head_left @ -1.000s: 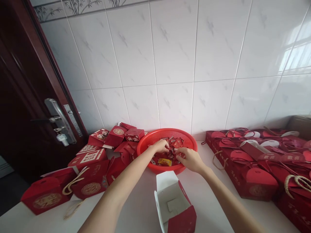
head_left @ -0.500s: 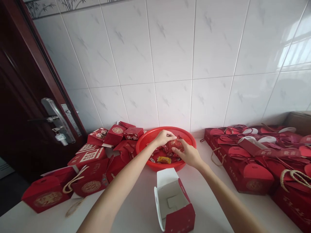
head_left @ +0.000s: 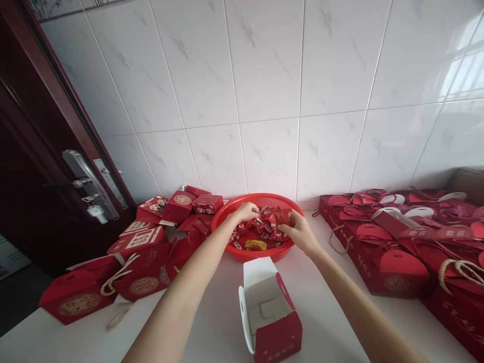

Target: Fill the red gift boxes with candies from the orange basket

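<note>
A round red plastic basket [head_left: 227,218] stands on the white counter against the tiled wall, holding several red-wrapped candies [head_left: 264,229] and one yellow-wrapped one [head_left: 254,245]. Both my hands reach into it. My left hand [head_left: 245,212] rests over the candies near the basket's left side, fingers curled. My right hand [head_left: 300,233] pinches a red candy packet [head_left: 283,217] lifted a little above the pile. In front of the basket an open red gift box [head_left: 270,312] with a white inside stands with its flap up.
Red gift boxes [head_left: 143,252] with rope handles are heaped at the left, beside a dark door with a metal handle [head_left: 88,186]. Rows of closed red boxes [head_left: 397,247] fill the right side of the counter.
My right hand has shifted right and up, lifting a red candy packet. My left hand stays in the basket, slightly lower than half a second ago. The view has tilted down a little.
</note>
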{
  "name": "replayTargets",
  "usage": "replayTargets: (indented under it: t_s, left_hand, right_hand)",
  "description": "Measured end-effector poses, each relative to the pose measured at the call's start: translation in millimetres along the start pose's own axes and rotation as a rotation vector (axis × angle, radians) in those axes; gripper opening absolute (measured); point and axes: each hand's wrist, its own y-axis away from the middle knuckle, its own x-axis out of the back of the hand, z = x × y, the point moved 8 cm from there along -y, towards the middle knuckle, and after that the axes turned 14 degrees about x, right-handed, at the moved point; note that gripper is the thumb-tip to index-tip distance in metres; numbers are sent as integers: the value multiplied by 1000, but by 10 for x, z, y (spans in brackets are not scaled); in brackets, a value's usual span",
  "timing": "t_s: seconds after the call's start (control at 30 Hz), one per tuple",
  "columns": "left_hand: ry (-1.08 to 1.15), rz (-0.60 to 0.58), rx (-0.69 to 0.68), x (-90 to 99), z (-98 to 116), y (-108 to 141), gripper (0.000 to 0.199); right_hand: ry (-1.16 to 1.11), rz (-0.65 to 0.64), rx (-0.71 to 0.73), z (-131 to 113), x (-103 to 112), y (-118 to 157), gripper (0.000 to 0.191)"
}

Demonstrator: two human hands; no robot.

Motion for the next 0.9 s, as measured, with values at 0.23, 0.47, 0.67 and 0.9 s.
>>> replayTargets:
  t_s: [0.23,0.47,0.67,0.9]
  left_hand:
    - [-263,-136,86,-297,-264,-114,74]
    - [-305,-168,59,-338,-218,-99,47]
    - [-120,-86,111,-177,-283,-97,38]
    - [344,-140,238,-87,-379,-122,20]
  right_hand:
    - [29,-18,24,-13,0,17,26]
    - [20,-35,19,-37,-5,26,24]
    - [-39,-24,7,-60,2,26,25]
    - [-105,-14,5,-94,22,25,25]
